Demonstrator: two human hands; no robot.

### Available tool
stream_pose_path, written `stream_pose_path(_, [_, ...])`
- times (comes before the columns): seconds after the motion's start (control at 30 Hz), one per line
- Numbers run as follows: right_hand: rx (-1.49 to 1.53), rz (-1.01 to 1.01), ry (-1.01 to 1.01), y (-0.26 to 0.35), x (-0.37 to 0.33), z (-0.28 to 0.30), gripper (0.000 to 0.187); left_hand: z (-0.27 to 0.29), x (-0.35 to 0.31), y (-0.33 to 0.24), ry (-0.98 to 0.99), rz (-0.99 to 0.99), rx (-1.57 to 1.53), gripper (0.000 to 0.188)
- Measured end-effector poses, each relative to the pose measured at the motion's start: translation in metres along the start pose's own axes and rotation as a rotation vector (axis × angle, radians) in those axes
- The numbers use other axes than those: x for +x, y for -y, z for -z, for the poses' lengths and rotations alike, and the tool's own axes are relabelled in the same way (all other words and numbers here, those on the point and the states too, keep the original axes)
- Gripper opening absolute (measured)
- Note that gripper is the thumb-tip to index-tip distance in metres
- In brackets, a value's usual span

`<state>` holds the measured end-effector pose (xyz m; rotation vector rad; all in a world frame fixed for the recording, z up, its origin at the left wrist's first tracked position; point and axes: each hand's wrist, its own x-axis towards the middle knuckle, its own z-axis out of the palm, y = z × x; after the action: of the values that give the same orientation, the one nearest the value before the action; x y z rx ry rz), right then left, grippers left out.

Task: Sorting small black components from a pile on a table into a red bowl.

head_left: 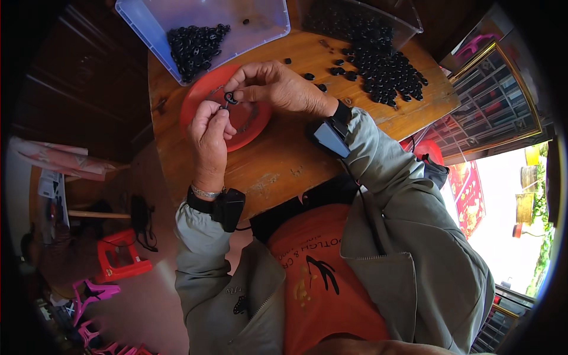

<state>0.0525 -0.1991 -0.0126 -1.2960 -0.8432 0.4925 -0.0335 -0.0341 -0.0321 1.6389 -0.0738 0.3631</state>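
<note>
Over a red plate (pixel 255 125), both hands meet around a small black ring-shaped part (pixel 231 97). My right hand (pixel 277 87) pinches this part between thumb and fingers. Just below it, my left hand (pixel 209 133) is closed, with thumb and forefinger pinched on a small dark piece (pixel 223 107) that touches or nearly touches the ring. Its exact kind is too small to make out. Thin small bits lie on the plate, partly hidden by the hands.
A clear plastic bin (pixel 260 29) holding black parts (pixel 195 50) stands behind the plate. To the right, a tipped clear bin (pixel 408 23) has a heap of black oval pieces (pixel 390 77) spilling onto the wooden table (pixel 284 168). A red stool (pixel 121 254) stands at lower left.
</note>
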Motion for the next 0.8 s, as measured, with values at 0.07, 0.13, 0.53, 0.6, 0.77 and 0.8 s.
stream_pose_path(0.07, [-0.063, 0.013, -0.021, 0.004, -0.002, -0.001, 0.017, 0.000, 0.000, 0.001, 0.000, 0.008, 0.013, 0.010])
stream_pose_path(0.13, [-0.128, 0.027, -0.041, 0.006, -0.003, -0.002, 0.016, -0.001, 0.000, 0.000, 0.001, 0.015, 0.013, 0.010])
stream_pose_path(0.53, [-0.271, 0.095, -0.019, 0.001, -0.002, -0.005, 0.018, -0.002, 0.000, 0.002, 0.018, 0.021, 0.023, 0.013])
stream_pose_path(0.6, [-0.267, 0.102, -0.013, 0.000, -0.001, -0.006, 0.019, -0.002, 0.000, 0.002, 0.015, 0.023, 0.031, 0.014])
stream_pose_path(0.77, [-0.304, 0.091, -0.010, -0.001, -0.002, -0.006, 0.022, -0.003, -0.001, 0.003, -0.008, 0.038, -0.005, 0.014])
stream_pose_path(0.8, [-0.275, 0.089, -0.002, -0.002, -0.001, -0.007, 0.022, -0.004, -0.002, 0.002, -0.020, 0.051, -0.021, 0.015])
